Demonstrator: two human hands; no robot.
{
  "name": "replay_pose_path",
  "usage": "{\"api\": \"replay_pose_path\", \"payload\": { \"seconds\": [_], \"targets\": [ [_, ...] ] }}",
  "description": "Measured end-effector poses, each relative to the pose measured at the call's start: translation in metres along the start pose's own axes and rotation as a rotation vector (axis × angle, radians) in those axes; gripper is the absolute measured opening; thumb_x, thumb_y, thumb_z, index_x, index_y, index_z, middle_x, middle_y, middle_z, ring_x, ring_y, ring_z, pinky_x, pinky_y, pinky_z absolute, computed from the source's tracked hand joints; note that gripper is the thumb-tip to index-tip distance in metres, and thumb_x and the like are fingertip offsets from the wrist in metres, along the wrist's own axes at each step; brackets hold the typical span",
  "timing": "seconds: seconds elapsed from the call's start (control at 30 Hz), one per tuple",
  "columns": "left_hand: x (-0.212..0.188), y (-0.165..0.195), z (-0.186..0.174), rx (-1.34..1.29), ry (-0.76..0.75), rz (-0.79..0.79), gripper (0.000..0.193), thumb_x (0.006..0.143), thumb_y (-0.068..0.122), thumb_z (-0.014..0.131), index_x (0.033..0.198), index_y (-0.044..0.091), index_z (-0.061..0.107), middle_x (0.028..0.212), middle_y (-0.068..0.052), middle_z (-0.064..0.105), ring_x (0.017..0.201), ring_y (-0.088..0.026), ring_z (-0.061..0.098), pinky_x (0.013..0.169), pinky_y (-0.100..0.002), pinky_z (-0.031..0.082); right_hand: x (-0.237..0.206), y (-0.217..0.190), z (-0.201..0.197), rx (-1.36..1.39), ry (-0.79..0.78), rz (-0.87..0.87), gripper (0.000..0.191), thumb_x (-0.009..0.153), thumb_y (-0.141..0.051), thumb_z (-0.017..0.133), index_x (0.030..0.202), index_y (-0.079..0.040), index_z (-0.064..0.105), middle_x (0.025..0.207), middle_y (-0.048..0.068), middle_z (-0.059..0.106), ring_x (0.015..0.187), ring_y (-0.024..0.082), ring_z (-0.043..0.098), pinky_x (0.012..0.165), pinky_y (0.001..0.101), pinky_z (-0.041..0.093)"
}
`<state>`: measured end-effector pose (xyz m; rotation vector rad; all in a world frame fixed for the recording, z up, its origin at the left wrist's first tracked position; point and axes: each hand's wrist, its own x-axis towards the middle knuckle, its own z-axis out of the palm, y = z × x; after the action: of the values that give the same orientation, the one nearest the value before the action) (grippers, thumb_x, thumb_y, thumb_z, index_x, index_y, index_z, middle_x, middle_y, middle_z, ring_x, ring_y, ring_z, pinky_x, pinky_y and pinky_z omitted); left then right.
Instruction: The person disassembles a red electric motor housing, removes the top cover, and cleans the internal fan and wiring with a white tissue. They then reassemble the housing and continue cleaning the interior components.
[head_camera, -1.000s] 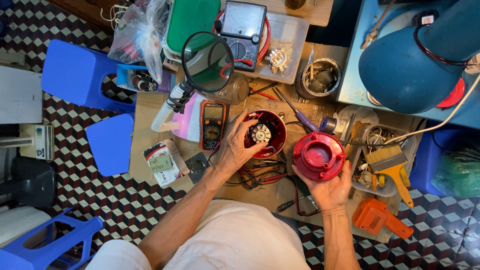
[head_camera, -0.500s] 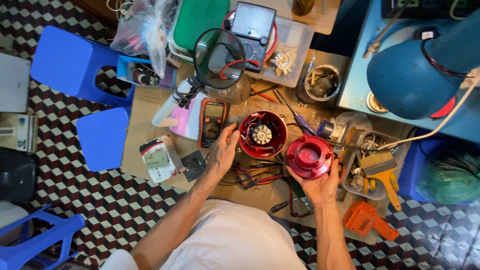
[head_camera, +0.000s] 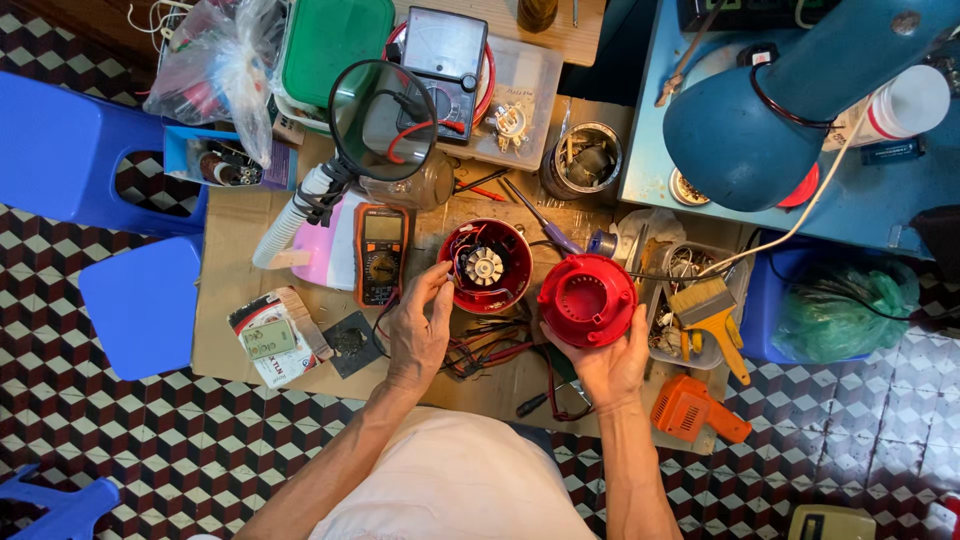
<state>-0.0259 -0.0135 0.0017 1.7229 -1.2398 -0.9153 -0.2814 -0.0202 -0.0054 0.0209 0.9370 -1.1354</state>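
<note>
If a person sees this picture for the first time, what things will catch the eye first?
First, two bright red round parts at the centre of the cluttered mat: the open red housing with a white fan inside, touched by the left hand, and the red cover held by the right hand. Next, the big blue lamp at upper right and the blue stools on the checkered floor at left.
</note>
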Motion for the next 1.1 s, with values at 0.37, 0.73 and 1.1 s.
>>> {"api": "replay_pose_path", "payload": {
  "seconds": [0.37,0.73,1.1],
  "targets": [
    [-0.017,-0.011,-0.001,-0.191,0.05,-0.026,0.031,0.108,0.016,0.051,0.134,0.002,0.057,0.127,-0.016,0.069,0.113,-0.021,0.07,0.095,-0.033,0.057,-0.011,0.005,0.036,-0.117,0.027,-0.089,0.071,0.099,-0.064,0.031,0.155,-0.022,0.037,0.157,0.009,0.047,0.142,0.036,0.047,0.108,0.0668,0.044],
    [-0.013,-0.053,-0.008,-0.29,0.069,-0.24,0.039,0.106,0.018,0.043,0.142,0.002,0.048,0.131,-0.019,0.066,0.111,-0.025,0.07,0.093,-0.035,0.059,-0.014,0.022,0.049,-0.156,0.037,-0.076,0.065,0.101,-0.06,0.027,0.156,-0.025,0.036,0.158,0.006,0.046,0.145,0.035,0.045,0.11,0.0687,0.041],
    [-0.015,-0.057,-0.004,-0.197,0.008,-0.258,0.041,0.105,0.022,0.049,0.142,0.003,0.049,0.131,-0.019,0.065,0.109,-0.022,0.07,0.091,-0.034,0.059,-0.012,0.023,0.044,-0.137,0.097,-0.062,0.066,0.1,-0.061,0.027,0.154,-0.024,0.037,0.156,0.007,0.047,0.144,0.035,0.046,0.111,0.069,0.042]
  ]
}}
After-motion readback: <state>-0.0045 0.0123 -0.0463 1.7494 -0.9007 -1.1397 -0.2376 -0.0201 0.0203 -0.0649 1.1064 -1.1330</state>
